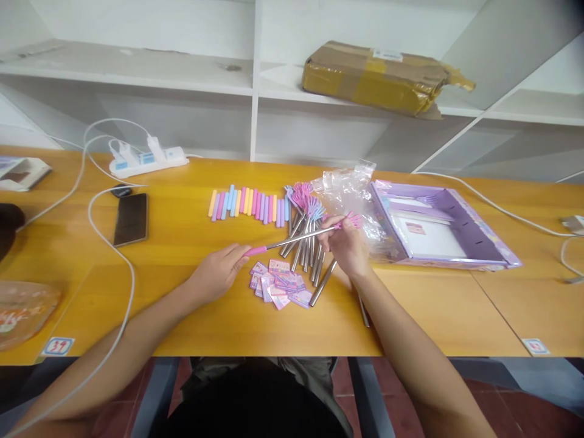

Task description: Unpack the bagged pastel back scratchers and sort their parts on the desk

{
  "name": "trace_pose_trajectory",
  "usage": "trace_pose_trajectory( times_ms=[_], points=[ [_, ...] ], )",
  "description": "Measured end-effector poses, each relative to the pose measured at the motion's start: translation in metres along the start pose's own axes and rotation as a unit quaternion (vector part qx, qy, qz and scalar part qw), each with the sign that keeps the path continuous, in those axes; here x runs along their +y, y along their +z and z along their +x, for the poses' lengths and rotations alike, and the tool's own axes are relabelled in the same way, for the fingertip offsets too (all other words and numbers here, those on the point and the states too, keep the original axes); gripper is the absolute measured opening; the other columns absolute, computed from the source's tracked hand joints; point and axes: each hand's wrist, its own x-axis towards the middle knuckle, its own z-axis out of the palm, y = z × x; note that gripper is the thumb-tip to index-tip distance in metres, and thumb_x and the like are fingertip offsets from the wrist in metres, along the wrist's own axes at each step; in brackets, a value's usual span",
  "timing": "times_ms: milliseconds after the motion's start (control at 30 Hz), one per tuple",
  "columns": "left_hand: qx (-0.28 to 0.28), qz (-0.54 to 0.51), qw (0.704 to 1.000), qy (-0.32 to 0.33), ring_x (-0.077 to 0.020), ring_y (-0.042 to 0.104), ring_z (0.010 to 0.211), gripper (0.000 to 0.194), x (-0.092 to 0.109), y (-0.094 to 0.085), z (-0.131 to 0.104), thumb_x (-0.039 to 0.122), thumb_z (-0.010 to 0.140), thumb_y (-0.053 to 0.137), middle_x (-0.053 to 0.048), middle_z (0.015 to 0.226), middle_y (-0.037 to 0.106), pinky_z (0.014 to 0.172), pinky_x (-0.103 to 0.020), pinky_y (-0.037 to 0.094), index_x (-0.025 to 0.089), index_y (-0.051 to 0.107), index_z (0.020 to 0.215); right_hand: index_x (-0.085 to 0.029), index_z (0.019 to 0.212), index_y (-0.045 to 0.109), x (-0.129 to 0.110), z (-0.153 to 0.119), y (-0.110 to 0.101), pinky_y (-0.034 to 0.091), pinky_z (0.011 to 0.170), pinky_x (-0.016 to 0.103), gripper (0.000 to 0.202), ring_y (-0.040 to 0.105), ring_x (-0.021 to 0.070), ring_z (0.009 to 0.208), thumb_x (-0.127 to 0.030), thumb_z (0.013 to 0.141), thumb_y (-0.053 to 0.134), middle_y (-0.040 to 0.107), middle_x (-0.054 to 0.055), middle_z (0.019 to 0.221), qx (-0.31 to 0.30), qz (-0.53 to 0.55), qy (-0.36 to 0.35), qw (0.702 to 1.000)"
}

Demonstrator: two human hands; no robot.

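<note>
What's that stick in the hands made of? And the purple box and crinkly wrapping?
Stick: shiny metal, probably steel, from its silvery gleam.
Pink grip: smooth plastic or rubber, by its even color.
Purple box: probably printed cardboard, with thin walls and cut slots.
Crinkly wrapping: likely glossy clear plastic film, wrinkled and catching light.

Open desk (171, 249) lies between the phone (131, 219) and left hand (218, 272) — passable. Beyond the right hand (349, 243), heaped rods (323, 283) and crumpled plastic bags (349, 191) obstruct — a box (460, 263) bounds them at right. A cable (133, 280) crosses the left forearm (150, 328).
</note>
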Motion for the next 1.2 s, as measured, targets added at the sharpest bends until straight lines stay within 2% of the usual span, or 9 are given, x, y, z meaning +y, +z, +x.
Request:
trace_pose_trajectory(
  times_ms=[133, 300, 500, 700, 933, 1033, 1200],
  points=[
    [-0.005, -0.012, 1.0, -0.002, -0.0239, 0.07, 0.102, 0.044, 0.003, 0.0, -0.001, 0.033, 0.115, 0.033, -0.011, 0.113, 0.072, 0.096, -0.039, 0.056, 0.021, 0.061, 0.147, -0.027, 0.094, 0.07, 0.001, -0.001, 0.001, 0.046, 0.051, 0.031, 0.045, 0.053, 0.0156, 0.051, -0.071, 0.097, 0.06, 0.066, 0.001, 0.073, -0.019, 0.012, -0.011, 1.0],
    [-0.003, -0.027, 1.0, 0.002, -0.0237, 0.071, 0.105, 0.044, 0.001, 0.004, -0.003, 0.033, 0.114, 0.034, -0.011, 0.116, 0.073, 0.098, -0.04, 0.057, 0.024, 0.061, 0.148, -0.027, 0.094, 0.07, 0.0, -0.004, 0.009, 0.048, 0.052, 0.032, 0.049, 0.052, 0.0153, 0.05, -0.074, 0.096, 0.06, 0.061, -0.001, 0.07, -0.038, 0.005, -0.003, 0.999],
    [0.009, -0.029, 1.0, 0.008, -0.0248, 0.071, 0.105, 0.044, -0.006, 0.01, -0.002, 0.033, 0.114, 0.033, -0.013, 0.117, 0.073, 0.095, -0.04, 0.057, 0.02, 0.062, 0.144, -0.026, 0.099, 0.073, 0.001, -0.011, 0.022, 0.05, 0.052, 0.032, 0.052, 0.058, 0.0152, 0.053, -0.075, 0.099, 0.056, 0.068, 0.002, 0.08, -0.067, 0.016, -0.015, 0.998],
    [0.009, -0.048, 0.999, 0.015, -0.0233, 0.071, 0.102, 0.043, 0.001, 0.006, -0.001, 0.037, 0.115, 0.034, -0.01, 0.114, 0.074, 0.093, -0.037, 0.057, 0.022, 0.064, 0.143, -0.026, 0.101, 0.076, 0.005, -0.017, 0.029, 0.052, 0.056, 0.032, 0.05, 0.059, 0.0147, 0.056, -0.069, 0.104, 0.052, 0.068, 0.003, 0.084, -0.089, 0.012, -0.026, 0.996],
    [0.01, -0.061, 0.998, 0.02, -0.0225, 0.072, 0.099, 0.046, 0.005, 0.018, -0.007, 0.045, 0.115, 0.034, -0.009, 0.109, 0.076, 0.09, -0.035, 0.059, 0.022, 0.066, 0.138, -0.024, 0.107, 0.076, 0.007, -0.027, 0.046, 0.057, 0.063, 0.034, 0.05, 0.064, 0.0179, 0.068, -0.065, 0.108, 0.046, 0.069, 0.005, 0.089, -0.151, -0.012, -0.01, 0.988],
    [0.026, -0.069, 0.997, 0.009, -0.0225, 0.073, 0.099, 0.047, 0.005, 0.022, -0.008, 0.047, 0.115, 0.034, -0.009, 0.11, 0.077, 0.089, -0.034, 0.059, 0.023, 0.068, 0.137, -0.024, 0.107, 0.076, 0.007, -0.029, 0.05, 0.056, 0.064, 0.033, 0.048, 0.064, 0.017, 0.068, -0.061, 0.11, 0.045, 0.069, 0.005, 0.09, -0.161, -0.007, -0.015, 0.987],
    [0.031, -0.08, 0.996, 0.0, -0.0215, 0.074, 0.101, 0.045, 0.008, 0.021, -0.008, 0.045, 0.114, 0.037, -0.008, 0.111, 0.078, 0.09, -0.033, 0.06, 0.022, 0.071, 0.134, -0.022, 0.105, 0.074, 0.01, -0.03, 0.055, 0.054, 0.063, 0.032, 0.05, 0.063, 0.0164, 0.067, -0.063, 0.109, 0.046, 0.068, 0.004, 0.088, -0.161, -0.012, -0.006, 0.987]
  ],
)
